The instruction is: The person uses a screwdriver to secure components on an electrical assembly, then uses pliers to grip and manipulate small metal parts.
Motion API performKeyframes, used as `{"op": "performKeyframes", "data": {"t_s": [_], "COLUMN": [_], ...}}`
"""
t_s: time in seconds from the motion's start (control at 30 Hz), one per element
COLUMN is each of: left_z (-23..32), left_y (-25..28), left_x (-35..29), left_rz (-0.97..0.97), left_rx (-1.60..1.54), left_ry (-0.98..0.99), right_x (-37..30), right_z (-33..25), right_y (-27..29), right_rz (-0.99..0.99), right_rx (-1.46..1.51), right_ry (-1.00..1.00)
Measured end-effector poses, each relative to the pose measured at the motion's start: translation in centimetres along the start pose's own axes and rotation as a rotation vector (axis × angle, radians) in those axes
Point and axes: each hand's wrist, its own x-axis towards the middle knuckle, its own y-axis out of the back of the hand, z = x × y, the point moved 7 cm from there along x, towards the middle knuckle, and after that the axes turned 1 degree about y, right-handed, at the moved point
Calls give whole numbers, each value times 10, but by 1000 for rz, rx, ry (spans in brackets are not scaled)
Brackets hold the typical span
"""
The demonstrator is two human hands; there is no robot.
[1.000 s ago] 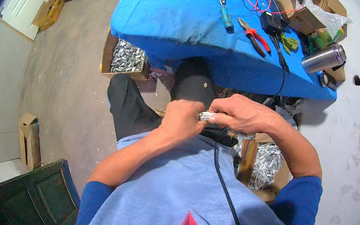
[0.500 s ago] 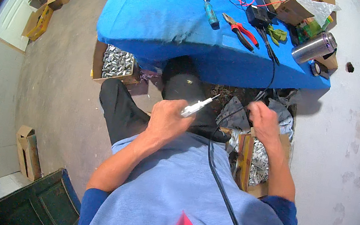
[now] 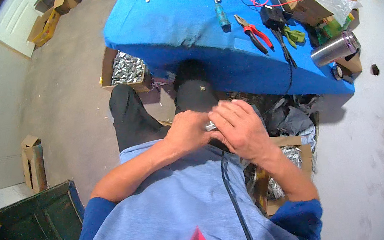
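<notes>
My left hand [image 3: 188, 131] is closed around a slim whitish-silver part [image 3: 210, 126], above my lap. Only a short bit of it shows between the two hands; its thin tip is hidden. Over that end lies my right hand [image 3: 241, 133], its fingers bent together across the part and the thumb below, slightly smeared by motion. A black cable [image 3: 240, 213] hangs down the front of my shirt and passes out of sight under the right hand.
On the blue-covered table [image 3: 161, 27] lie a screwdriver [image 3: 222, 17], red-handled pliers [image 3: 255, 34], a black adapter [image 3: 272, 17] and a steel flask [image 3: 335, 49]. Boxes of metal parts stand below, one [image 3: 128, 69] at left, another [image 3: 289, 158] beside my right arm. A wall rises at right.
My right hand has moved left from the cable area onto the part in my left hand, covering its thin tip. The left hand has stayed in nearly the same place.
</notes>
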Motion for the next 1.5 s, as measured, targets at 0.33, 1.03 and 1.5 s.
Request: {"op": "performKeyframes", "data": {"t_s": [0.33, 1.03, 1.5], "left_z": [-27, -40, -60], "left_y": [3, 28, 34], "left_x": [-10, -14, -4], "left_rz": [-62, 251, 396], "left_rx": [-133, -48, -56], "left_ry": [219, 194, 163], "right_x": [1, 0, 7], "right_z": [17, 7, 8], "right_y": [-24, -49, -70], "right_rz": [-166, 127, 324], "right_rx": [-28, -3, -4], "right_ry": [77, -162, -378]}}
